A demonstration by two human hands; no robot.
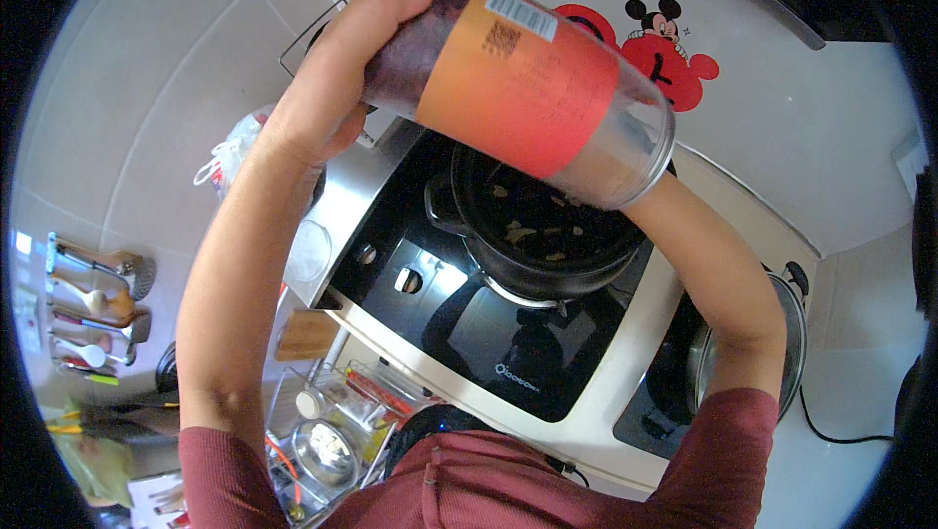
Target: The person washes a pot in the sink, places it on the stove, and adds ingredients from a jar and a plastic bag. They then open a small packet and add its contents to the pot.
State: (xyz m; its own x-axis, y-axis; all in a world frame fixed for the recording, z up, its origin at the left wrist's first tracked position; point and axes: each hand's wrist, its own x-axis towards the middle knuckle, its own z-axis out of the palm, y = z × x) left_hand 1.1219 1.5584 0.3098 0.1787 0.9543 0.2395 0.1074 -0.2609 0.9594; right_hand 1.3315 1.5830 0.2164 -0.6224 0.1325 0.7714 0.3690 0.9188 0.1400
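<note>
My left hand [330, 67] grips one end of a large clear jar [645, 133] with an orange-red label, held tilted above the stove. Dark contents fill the gripped end; the rounded far end is see-through. My right forearm [703, 258] reaches in behind the jar, which hides my right hand. Below the jar, a black pot [549, 272] sits on a black glass gas hob [506, 360]. Several small pale pieces show inside the pot, and the jar covers part of its opening.
A glass-lidded pan [795, 338] stands at the right on a second black cooktop. Kitchen utensils [95, 309] hang on the left wall. Left of the hob are a round clear lid [309, 250], a wooden board [304, 335] and a wire rack holding a metal bowl [326, 452].
</note>
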